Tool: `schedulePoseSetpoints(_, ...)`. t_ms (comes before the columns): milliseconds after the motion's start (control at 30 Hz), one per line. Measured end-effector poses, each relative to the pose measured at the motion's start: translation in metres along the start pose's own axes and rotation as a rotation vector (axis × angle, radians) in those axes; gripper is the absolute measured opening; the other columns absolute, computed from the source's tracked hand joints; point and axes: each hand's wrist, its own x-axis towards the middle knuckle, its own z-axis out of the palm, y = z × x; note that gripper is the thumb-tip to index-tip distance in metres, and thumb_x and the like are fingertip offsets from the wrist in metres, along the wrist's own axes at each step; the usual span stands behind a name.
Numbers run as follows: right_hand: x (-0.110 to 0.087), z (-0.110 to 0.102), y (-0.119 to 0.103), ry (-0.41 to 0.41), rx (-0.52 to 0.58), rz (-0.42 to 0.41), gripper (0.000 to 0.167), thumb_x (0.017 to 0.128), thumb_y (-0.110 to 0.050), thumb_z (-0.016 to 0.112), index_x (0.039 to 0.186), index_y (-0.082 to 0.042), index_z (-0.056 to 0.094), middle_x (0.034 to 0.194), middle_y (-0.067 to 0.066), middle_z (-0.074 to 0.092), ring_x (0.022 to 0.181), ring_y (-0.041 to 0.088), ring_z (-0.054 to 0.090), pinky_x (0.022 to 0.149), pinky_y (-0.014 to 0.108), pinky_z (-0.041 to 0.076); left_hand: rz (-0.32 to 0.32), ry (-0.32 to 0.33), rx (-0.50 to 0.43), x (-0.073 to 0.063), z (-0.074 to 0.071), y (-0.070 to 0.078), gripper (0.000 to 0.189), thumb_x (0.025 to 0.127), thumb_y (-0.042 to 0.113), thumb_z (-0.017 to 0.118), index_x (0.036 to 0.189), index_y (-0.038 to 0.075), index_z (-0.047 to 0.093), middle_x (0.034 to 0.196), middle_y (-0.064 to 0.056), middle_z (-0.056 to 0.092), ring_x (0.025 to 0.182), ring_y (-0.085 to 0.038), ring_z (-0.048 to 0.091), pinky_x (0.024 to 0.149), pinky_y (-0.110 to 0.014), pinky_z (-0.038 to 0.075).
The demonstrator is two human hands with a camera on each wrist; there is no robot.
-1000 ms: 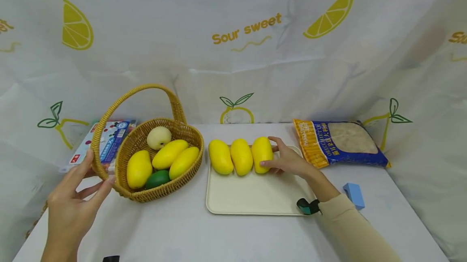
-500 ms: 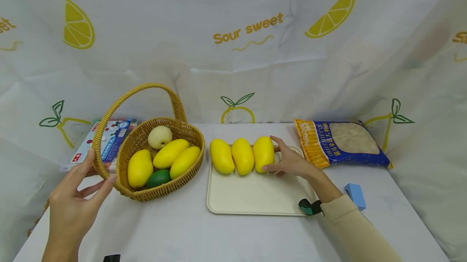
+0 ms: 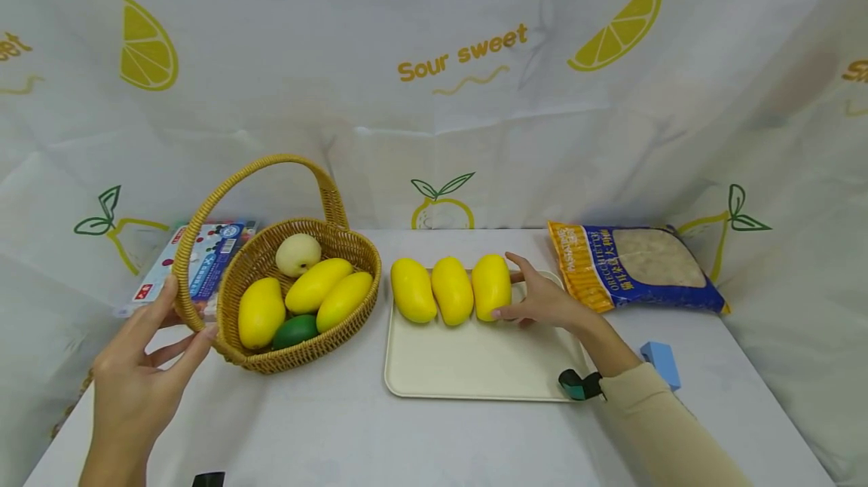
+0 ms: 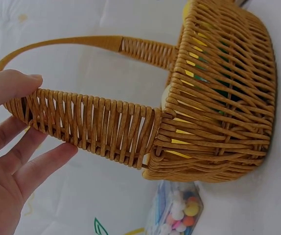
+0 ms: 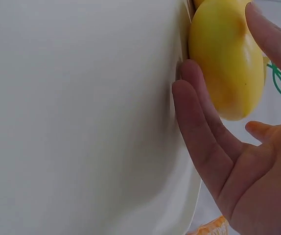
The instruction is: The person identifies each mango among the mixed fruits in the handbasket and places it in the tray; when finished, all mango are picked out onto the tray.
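With thumb and fingers, my left hand (image 3: 139,366) grips the handle (image 4: 101,120) of a wicker basket (image 3: 288,365). The basket holds several yellow mangoes (image 3: 261,313), a pale round fruit (image 3: 298,255) and a dark green fruit (image 3: 294,332). My right hand (image 3: 539,298) is at the right side of the rightmost mango (image 3: 491,287) on the cream tray (image 3: 475,374). Its fingers are spread and fairly straight in the right wrist view, with fingertips right at the mango (image 5: 228,58). Two more mangoes, the left (image 3: 413,290) and the middle one (image 3: 452,291), lie beside it in a row along the tray's far edge.
A blue and orange pasta bag (image 3: 634,264) lies at the back right. Nearer sits a small light-blue block (image 3: 661,364), close to the right sleeve. Behind the basket is a printed box (image 3: 217,246). A fruit-patterned cloth (image 3: 434,133) hangs behind the table.
The right hand has eased slightly rightward, its fingers loosening from the rightmost mango, which stays on the tray. The left hand keeps its hold on the basket handle.
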Motion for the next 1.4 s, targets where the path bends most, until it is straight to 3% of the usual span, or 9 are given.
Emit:
schedulePoseSetpoints(233,0.0,-0.004,0.003,0.009,-0.021,-0.009,0.117,0.083,-0.046,0.083,0.165,-0.016,0.004,0.158,0.027,0.038,0.076,0.022,0.067,0.073,0.03,0.058,0.014,0.0,-0.023,0.001,-0.001,-0.001,0.094,0.07,-0.023,0.079,0.148,0.021,0.052,0.109,0.036,0.057,0.096,0.012,0.057,0.07,0.002,0.05)
schedulePoseSetpoints(333,-0.001,-0.006,0.004,0.013,-0.005,-0.009,0.116,0.085,-0.047,0.081,0.165,-0.016,0.004,0.159,0.027,0.036,0.096,0.026,0.069,0.079,0.032,0.06,0.014,0.003,-0.038,0.001,0.0,-0.002,0.094,0.069,-0.024,0.079,0.148,0.02,0.053,0.11,0.033,0.059,0.096,0.012,0.057,0.07,0.002,0.05)
schedulePoseSetpoints(433,-0.001,-0.008,0.004,0.029,-0.004,-0.001,0.113,0.085,-0.049,0.08,0.165,-0.016,0.007,0.159,0.025,0.035,0.121,0.036,0.063,0.091,0.041,0.061,0.007,0.003,-0.044,0.0,0.001,-0.003,0.095,0.068,-0.025,0.079,0.148,0.02,0.053,0.111,0.033,0.059,0.096,0.011,0.057,0.07,0.002,0.049)
schedulePoseSetpoints(600,-0.001,-0.009,0.001,0.069,-0.048,-0.033,0.108,0.087,-0.048,0.078,0.164,-0.01,0.012,0.16,0.028,0.033,0.142,0.049,0.043,0.113,0.062,0.046,-0.006,0.003,-0.03,0.0,0.001,-0.002,0.094,0.069,-0.024,0.079,0.148,0.022,0.052,0.111,0.036,0.057,0.096,0.012,0.057,0.07,0.003,0.049)
schedulePoseSetpoints(767,0.001,-0.011,-0.003,0.115,-0.059,-0.08,0.101,0.089,-0.044,0.077,0.163,-0.006,0.018,0.162,0.03,0.029,0.146,0.052,0.034,0.117,0.07,0.037,-0.01,0.005,-0.024,0.0,0.0,-0.002,0.094,0.071,-0.023,0.079,0.148,0.023,0.052,0.111,0.036,0.057,0.097,0.012,0.056,0.07,0.003,0.048)
schedulePoseSetpoints(1133,0.006,-0.023,-0.024,0.125,-0.077,-0.1,0.097,0.091,-0.047,0.073,0.164,-0.016,0.018,0.165,0.024,0.027,0.151,0.048,0.028,0.119,0.071,0.034,-0.019,0.011,-0.012,0.0,0.001,-0.002,0.094,0.071,-0.022,0.079,0.148,0.024,0.051,0.111,0.037,0.056,0.097,0.012,0.056,0.07,0.004,0.048)
schedulePoseSetpoints(1400,0.01,-0.027,-0.051,0.128,-0.128,-0.163,0.086,0.091,-0.045,0.074,0.161,-0.016,0.03,0.166,0.02,0.03,0.152,0.046,0.027,0.119,0.073,0.03,-0.017,0.006,0.002,0.0,0.001,-0.001,0.094,0.071,-0.021,0.079,0.149,0.025,0.051,0.111,0.039,0.055,0.098,0.014,0.055,0.071,0.004,0.047)
